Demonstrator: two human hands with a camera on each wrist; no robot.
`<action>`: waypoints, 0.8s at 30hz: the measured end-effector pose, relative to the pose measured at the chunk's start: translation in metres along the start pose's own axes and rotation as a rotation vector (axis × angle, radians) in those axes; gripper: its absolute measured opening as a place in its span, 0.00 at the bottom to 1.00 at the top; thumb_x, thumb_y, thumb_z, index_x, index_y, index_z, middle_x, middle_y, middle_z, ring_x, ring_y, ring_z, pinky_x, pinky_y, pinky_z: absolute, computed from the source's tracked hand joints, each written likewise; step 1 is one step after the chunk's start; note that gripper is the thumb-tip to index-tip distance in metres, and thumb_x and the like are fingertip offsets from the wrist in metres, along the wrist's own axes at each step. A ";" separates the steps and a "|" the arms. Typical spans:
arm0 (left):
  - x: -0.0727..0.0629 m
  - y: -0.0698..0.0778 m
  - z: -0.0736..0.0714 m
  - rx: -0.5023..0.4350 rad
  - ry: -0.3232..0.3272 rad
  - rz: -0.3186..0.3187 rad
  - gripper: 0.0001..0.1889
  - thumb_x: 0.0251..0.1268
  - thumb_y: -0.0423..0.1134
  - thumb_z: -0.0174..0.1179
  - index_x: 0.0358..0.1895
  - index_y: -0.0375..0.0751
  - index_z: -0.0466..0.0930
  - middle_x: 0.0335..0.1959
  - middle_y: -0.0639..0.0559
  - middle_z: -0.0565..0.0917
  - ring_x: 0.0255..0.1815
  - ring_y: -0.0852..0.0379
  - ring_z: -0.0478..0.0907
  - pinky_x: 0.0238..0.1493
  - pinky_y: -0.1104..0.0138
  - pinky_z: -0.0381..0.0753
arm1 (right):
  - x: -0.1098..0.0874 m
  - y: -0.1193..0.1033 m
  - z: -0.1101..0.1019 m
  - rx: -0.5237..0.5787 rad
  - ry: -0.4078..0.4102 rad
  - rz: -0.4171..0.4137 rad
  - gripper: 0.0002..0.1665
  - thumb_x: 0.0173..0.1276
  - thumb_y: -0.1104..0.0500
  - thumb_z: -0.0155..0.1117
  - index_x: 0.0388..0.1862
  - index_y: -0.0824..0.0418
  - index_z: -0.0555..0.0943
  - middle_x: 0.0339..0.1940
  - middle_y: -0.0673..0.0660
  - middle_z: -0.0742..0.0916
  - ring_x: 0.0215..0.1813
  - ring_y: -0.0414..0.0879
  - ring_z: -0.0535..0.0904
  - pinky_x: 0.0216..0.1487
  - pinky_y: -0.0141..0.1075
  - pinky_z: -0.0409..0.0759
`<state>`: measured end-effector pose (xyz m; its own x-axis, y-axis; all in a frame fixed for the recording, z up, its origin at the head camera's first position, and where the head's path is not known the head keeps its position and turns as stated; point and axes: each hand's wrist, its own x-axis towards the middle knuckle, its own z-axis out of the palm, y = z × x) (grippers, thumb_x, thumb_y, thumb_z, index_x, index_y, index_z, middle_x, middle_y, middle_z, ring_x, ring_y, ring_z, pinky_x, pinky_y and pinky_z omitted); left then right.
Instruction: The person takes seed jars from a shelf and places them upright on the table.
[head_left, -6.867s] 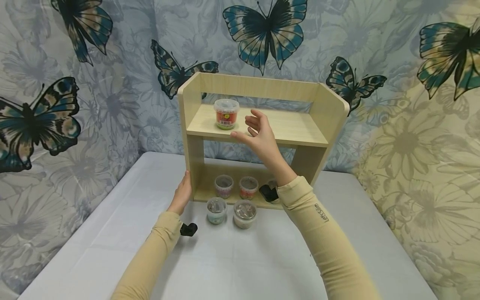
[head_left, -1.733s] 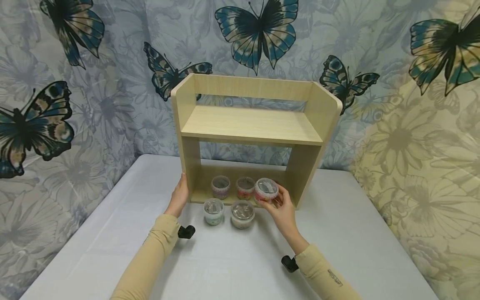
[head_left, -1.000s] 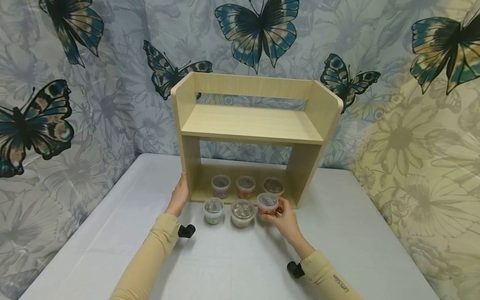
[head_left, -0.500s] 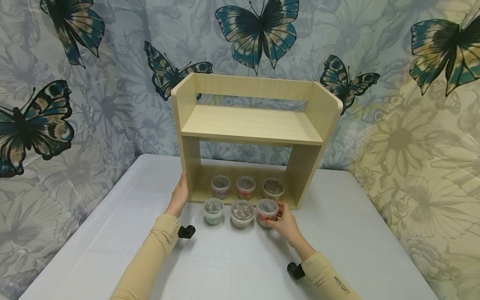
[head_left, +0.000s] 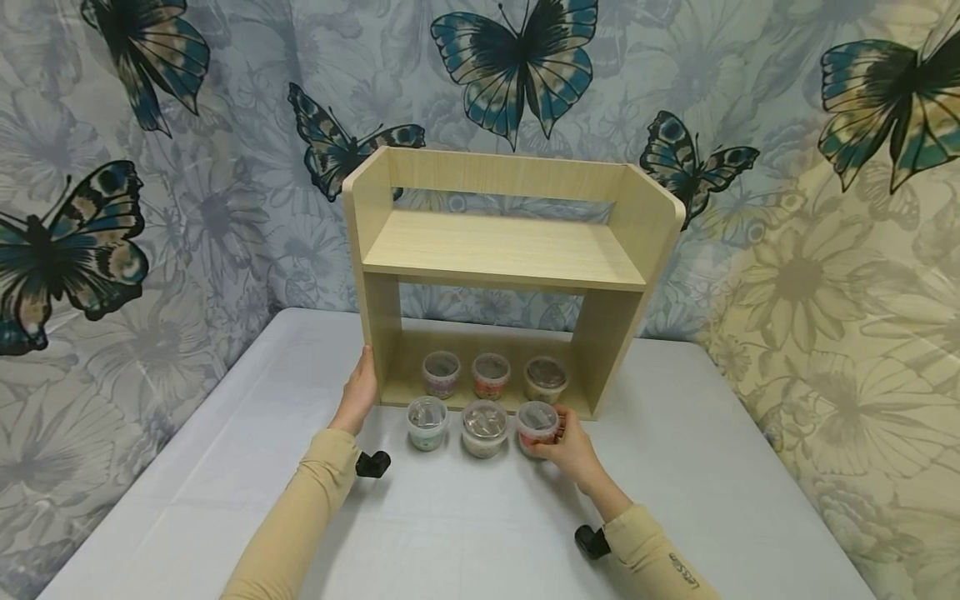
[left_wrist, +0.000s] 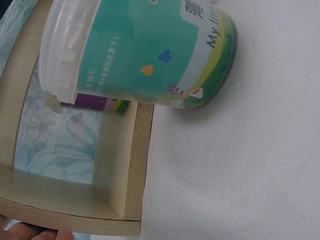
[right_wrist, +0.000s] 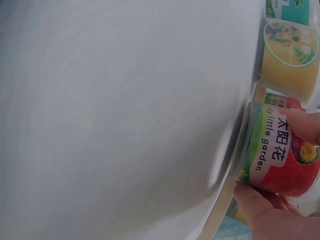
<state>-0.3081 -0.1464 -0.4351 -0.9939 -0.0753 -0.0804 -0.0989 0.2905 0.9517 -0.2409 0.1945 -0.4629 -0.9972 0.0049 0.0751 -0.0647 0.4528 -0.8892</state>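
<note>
On the desk (head_left: 465, 533), off the front edge of the shelf (head_left: 502, 246), a red-labelled cup (head_left: 536, 427) is gripped by the right hand (head_left: 573, 450), likely to stay upright. The left hand (head_left: 357, 395), unclenched, touches the shelf's left side, seemingly steadying it.

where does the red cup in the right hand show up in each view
Head: just right of and below centre, the red cup in the right hand.
Left wrist: not in it.
Right wrist: at the right, a bit below mid-height.
Shared landmark: wooden shelf, central in head, left in left wrist, lower right in right wrist.
</note>
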 end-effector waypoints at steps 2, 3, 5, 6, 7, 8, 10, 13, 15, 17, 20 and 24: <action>0.000 0.000 0.000 -0.003 0.001 0.000 0.45 0.61 0.72 0.16 0.74 0.44 0.36 0.74 0.45 0.41 0.72 0.44 0.35 0.69 0.51 0.39 | 0.000 0.000 -0.001 -0.003 -0.009 0.001 0.43 0.49 0.69 0.74 0.60 0.72 0.59 0.52 0.70 0.74 0.53 0.59 0.73 0.52 0.47 0.74; 0.000 0.000 0.000 -0.004 0.001 0.002 0.45 0.62 0.72 0.16 0.74 0.43 0.36 0.74 0.45 0.41 0.72 0.44 0.35 0.69 0.51 0.39 | 0.000 0.001 -0.001 -0.007 -0.012 0.002 0.43 0.49 0.69 0.74 0.61 0.72 0.59 0.53 0.70 0.74 0.54 0.59 0.72 0.53 0.48 0.73; 0.000 -0.001 0.000 -0.008 0.003 0.000 0.45 0.61 0.72 0.16 0.74 0.44 0.37 0.74 0.46 0.41 0.72 0.44 0.35 0.69 0.51 0.39 | -0.001 0.001 -0.002 -0.022 -0.019 0.001 0.43 0.50 0.69 0.74 0.60 0.72 0.59 0.54 0.70 0.73 0.55 0.60 0.71 0.54 0.50 0.72; 0.000 -0.001 0.000 -0.008 0.003 0.001 0.45 0.62 0.72 0.16 0.74 0.44 0.37 0.74 0.46 0.41 0.72 0.44 0.35 0.69 0.51 0.39 | -0.001 0.002 -0.002 -0.029 -0.021 0.001 0.43 0.50 0.68 0.74 0.60 0.71 0.60 0.54 0.70 0.73 0.56 0.60 0.71 0.55 0.51 0.71; 0.000 -0.001 0.000 -0.007 0.003 0.001 0.45 0.62 0.72 0.16 0.74 0.44 0.37 0.74 0.46 0.41 0.72 0.44 0.35 0.69 0.51 0.39 | -0.001 0.002 -0.002 -0.033 -0.023 0.003 0.43 0.50 0.68 0.74 0.60 0.71 0.60 0.55 0.70 0.73 0.57 0.61 0.70 0.56 0.51 0.71; 0.001 -0.002 0.000 -0.004 0.002 0.003 0.45 0.62 0.72 0.16 0.74 0.44 0.37 0.74 0.45 0.41 0.72 0.44 0.36 0.69 0.51 0.39 | -0.002 0.002 -0.003 -0.041 -0.022 0.002 0.43 0.50 0.68 0.74 0.60 0.71 0.60 0.55 0.70 0.73 0.57 0.61 0.70 0.56 0.52 0.70; 0.001 -0.002 0.000 -0.003 -0.001 0.001 0.45 0.62 0.72 0.16 0.74 0.44 0.37 0.74 0.46 0.41 0.72 0.44 0.35 0.69 0.52 0.39 | -0.002 0.002 -0.003 -0.057 -0.021 -0.003 0.42 0.49 0.68 0.74 0.59 0.71 0.61 0.55 0.70 0.74 0.58 0.62 0.69 0.57 0.54 0.68; 0.000 -0.002 -0.001 0.000 -0.007 0.006 0.44 0.62 0.71 0.16 0.74 0.44 0.36 0.74 0.45 0.40 0.72 0.45 0.35 0.70 0.52 0.39 | -0.003 0.001 -0.003 -0.077 -0.017 -0.009 0.42 0.48 0.68 0.75 0.59 0.71 0.61 0.54 0.71 0.75 0.58 0.64 0.69 0.57 0.55 0.67; 0.000 -0.002 -0.001 0.001 -0.010 0.008 0.45 0.62 0.71 0.15 0.74 0.44 0.36 0.74 0.46 0.40 0.72 0.45 0.35 0.70 0.52 0.38 | -0.004 0.000 -0.004 -0.085 -0.018 -0.011 0.42 0.48 0.68 0.75 0.59 0.72 0.61 0.54 0.72 0.75 0.58 0.64 0.69 0.57 0.56 0.67; 0.000 -0.001 -0.001 0.000 -0.009 0.008 0.45 0.62 0.72 0.15 0.74 0.44 0.36 0.74 0.46 0.40 0.72 0.45 0.35 0.70 0.53 0.39 | -0.004 -0.001 -0.004 -0.089 -0.020 -0.010 0.43 0.47 0.68 0.75 0.59 0.72 0.61 0.54 0.72 0.75 0.58 0.65 0.69 0.57 0.56 0.66; -0.001 0.000 0.000 -0.003 -0.012 0.009 0.45 0.61 0.72 0.16 0.74 0.44 0.35 0.74 0.46 0.40 0.72 0.45 0.35 0.70 0.53 0.39 | -0.004 -0.001 -0.005 -0.091 -0.024 -0.012 0.43 0.47 0.69 0.74 0.59 0.72 0.61 0.53 0.72 0.75 0.58 0.65 0.69 0.58 0.56 0.66; -0.001 0.000 0.000 -0.007 -0.018 0.018 0.45 0.62 0.72 0.16 0.74 0.44 0.34 0.74 0.46 0.39 0.72 0.46 0.35 0.70 0.53 0.39 | -0.004 0.001 -0.004 -0.091 -0.027 -0.013 0.42 0.46 0.70 0.74 0.58 0.72 0.61 0.53 0.72 0.75 0.58 0.65 0.69 0.58 0.56 0.66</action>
<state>-0.3071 -0.1469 -0.4354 -0.9963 -0.0524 -0.0682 -0.0803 0.2854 0.9550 -0.2364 0.1985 -0.4620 -0.9970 -0.0247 0.0731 -0.0751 0.5322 -0.8433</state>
